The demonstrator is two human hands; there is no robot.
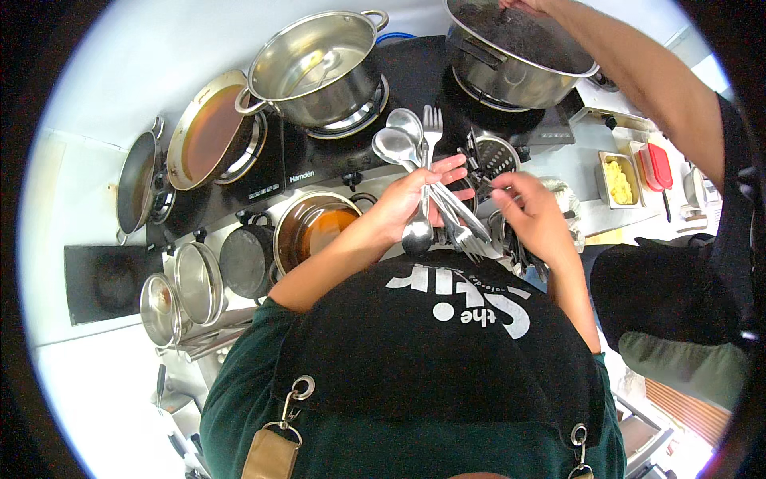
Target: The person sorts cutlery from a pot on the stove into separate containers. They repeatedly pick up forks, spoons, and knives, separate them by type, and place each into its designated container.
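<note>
A bundle of metal spoons and forks lies across my left hand, pinned by the thumb while the fingers are spread behind it. Spoon bowls and one fork's tines point away from me; another spoon bowl and fork tines point towards my apron. To the right, my right hand is raised with curled fingers and nothing clearly in it. Just beyond its fingertips is a perforated metal utensil holder. More cutlery stands below the right hand, partly covered by it.
Large steel pots and a pan of brown liquid sit on a black gas hob. A pot of amber liquid is left of my forearm. At right, a co-worker's arm reaches over a steaming pot, near a tray of yellow food.
</note>
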